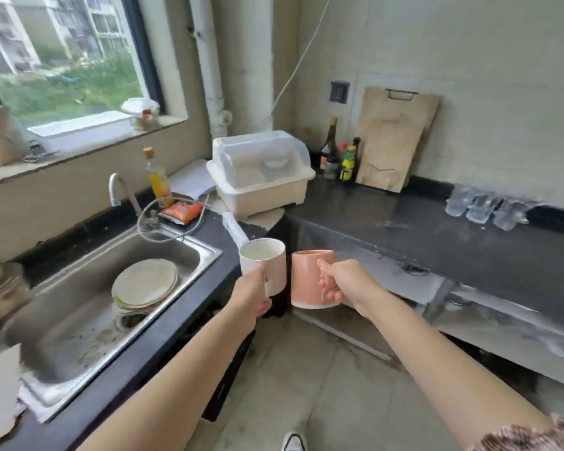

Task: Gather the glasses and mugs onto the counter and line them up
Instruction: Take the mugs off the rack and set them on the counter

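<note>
My left hand (253, 296) grips a white mug (263, 260) by its handle side, held upright in the air over the floor beside the sink counter. Right beside it, my right hand (341, 284) holds a pink mug (306, 278) with fingers curled through its handle. The two mugs are close together, almost touching. Several clear glasses (484, 208) stand in a row at the back of the dark counter (420, 229) on the right, blurred.
A steel sink (88, 320) with stacked plates (145, 284) lies to the left. A covered dish rack (261, 177) fills the corner. Bottles (337, 157) and a wooden cutting board (394, 141) stand against the back wall. An oil bottle (158, 179) is near the tap.
</note>
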The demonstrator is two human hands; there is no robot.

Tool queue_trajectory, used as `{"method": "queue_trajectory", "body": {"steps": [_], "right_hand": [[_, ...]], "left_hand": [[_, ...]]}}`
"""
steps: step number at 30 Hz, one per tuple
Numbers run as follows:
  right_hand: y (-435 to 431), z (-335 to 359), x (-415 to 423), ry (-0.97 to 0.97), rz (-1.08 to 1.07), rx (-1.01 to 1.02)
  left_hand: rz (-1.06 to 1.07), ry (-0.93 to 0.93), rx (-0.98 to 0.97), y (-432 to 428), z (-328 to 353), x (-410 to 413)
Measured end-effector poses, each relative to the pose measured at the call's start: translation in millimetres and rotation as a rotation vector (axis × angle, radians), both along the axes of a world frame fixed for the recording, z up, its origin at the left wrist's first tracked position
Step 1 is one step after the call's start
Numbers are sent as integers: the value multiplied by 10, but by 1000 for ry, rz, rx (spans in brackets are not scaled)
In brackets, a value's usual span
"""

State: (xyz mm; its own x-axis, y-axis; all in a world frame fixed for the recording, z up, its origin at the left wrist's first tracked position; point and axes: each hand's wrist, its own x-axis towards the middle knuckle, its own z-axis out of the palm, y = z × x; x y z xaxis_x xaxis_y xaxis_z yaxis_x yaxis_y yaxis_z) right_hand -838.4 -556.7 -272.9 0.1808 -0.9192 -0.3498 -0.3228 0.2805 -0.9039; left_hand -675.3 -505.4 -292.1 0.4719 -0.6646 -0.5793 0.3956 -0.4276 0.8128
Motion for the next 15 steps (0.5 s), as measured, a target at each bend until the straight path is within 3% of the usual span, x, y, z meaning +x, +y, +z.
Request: {"method": "queue_trajectory", "body": {"steps": [15], "right_hand": [[-2183, -284, -2337, 73, -483, 119]], "left_hand": [[-572, -67, 98, -2914, -527, -2263]]}}
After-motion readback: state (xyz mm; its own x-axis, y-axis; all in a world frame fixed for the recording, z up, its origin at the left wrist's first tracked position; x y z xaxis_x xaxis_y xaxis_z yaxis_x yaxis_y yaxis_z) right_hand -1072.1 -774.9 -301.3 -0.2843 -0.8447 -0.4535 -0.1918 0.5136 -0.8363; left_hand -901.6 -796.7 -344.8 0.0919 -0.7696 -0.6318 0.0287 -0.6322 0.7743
